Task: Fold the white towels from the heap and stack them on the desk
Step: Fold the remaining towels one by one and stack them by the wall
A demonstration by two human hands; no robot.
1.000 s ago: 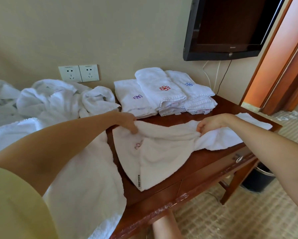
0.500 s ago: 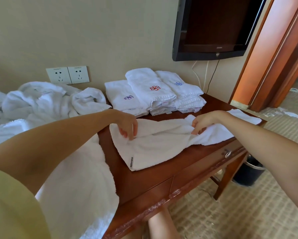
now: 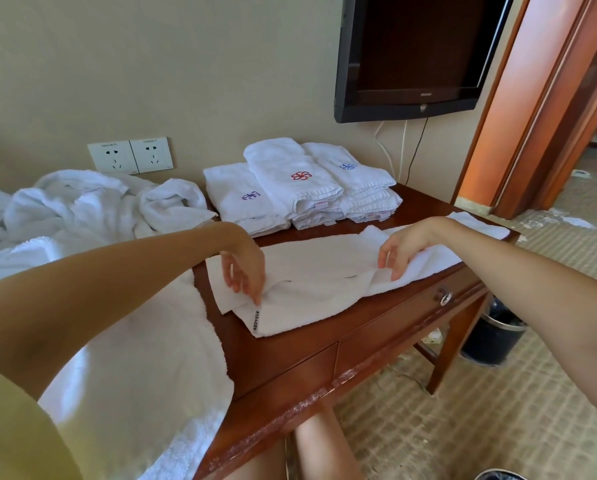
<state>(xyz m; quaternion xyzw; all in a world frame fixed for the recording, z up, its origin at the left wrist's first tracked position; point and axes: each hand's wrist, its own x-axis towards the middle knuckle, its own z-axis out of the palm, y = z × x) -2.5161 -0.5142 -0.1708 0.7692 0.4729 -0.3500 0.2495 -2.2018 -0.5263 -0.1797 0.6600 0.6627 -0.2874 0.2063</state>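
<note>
**Towel halved lengthwise on hotel desk, ready for its cross folds**

On the near half of the wooden surface (image 3: 290, 344), a person works one white towel (image 3: 318, 282). A second ago its near flap sagged toward the front edge with a pink emblem showing. Now that flap is doubled over, the emblem is hidden, and the cloth is a narrower band. That suggests the lengthwise fold is nearly done and the short cross folds come next.

The left hand (image 3: 243, 268) points its fingers down, its grip pinched on the upper layer's near edge beside a small printed label. The right hand (image 3: 399, 251) appears clamped on the same edge farther along.

The towel's long axis runs side to side across the surface. It slants from the near-left corner, where the label lies, to the far-right corner, where its end reaches the edge.

Behind it, folded stacks (image 3: 290, 188) sit against the wall, their flower emblems facing up. To their left, the unfolded heap (image 3: 93, 206) still waits.
</note>
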